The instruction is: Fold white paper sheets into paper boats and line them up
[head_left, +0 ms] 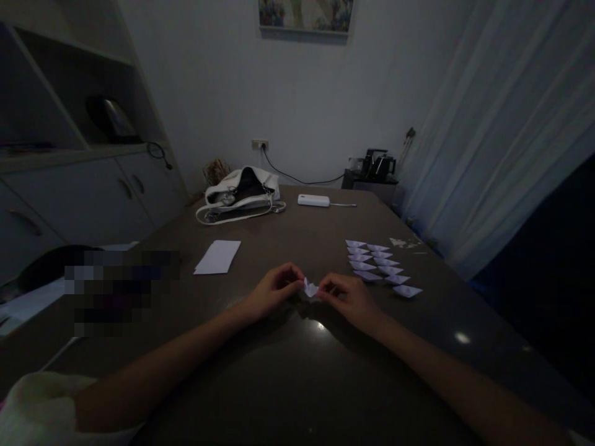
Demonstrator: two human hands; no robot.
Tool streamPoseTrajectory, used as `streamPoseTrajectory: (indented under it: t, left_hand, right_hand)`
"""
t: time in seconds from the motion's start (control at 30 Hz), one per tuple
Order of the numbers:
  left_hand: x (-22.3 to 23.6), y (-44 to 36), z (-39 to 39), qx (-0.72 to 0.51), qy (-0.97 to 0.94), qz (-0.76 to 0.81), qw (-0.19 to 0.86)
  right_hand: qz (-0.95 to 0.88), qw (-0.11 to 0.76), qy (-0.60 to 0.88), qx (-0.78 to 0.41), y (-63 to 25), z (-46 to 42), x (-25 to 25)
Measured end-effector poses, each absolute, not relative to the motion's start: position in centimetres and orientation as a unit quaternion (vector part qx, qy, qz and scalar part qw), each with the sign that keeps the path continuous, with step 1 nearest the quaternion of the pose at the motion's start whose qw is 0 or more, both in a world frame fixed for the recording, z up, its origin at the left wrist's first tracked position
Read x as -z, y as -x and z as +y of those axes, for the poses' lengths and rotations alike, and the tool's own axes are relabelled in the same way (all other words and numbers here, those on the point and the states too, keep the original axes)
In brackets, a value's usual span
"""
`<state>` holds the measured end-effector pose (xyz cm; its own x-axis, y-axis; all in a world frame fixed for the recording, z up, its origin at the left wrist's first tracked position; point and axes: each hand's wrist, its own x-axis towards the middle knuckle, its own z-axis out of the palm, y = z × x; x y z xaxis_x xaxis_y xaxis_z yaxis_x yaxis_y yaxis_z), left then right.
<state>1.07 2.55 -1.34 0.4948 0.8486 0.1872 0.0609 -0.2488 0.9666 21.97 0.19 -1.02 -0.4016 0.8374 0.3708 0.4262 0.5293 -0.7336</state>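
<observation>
We pinch the folded paper (310, 288) by opposite sides | our left hand (274, 291), right hand (357, 301): grips closed, paper between, neither nearer | paper boats (387, 262) rightward

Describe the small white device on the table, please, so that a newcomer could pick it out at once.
Look to the far end of the dark table. Just right of the open white bag lies a slim white bar with rounded ends. Unlike the bag, it has no straps, only a short cable from its right end.
</observation>
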Motion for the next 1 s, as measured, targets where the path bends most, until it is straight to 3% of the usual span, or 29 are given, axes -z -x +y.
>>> streamPoseTrajectory:
  t: [0.23,0.37,0.57,1.0]
  left_hand:
    - [0.1,-0.2,2.1,-0.278,-0.866,0.281,0.305]
    - [0.1,0.1,2.3,-0.254,-0.889,0.281,0.257]
    - [0.3,0.4,2.4,-0.243,-0.897,0.271,0.252]
    - [-0.1,-0.5,1.9,-0.343,-0.806,0.32,0.362]
  right_hand:
    - [-0.818,0.334,0.402,-0.24,-22.3,0.3,1.3]
    - [-0.825,0.328,0.4,-0.228,-22.2,0.2,1.4]
    - [-0.83,0.328,0.39,-0.227,-22.0,-0.1,1.2]
    - [-0.792,0.397,0.372,-0.276,-21.9,-0.1,0.7]
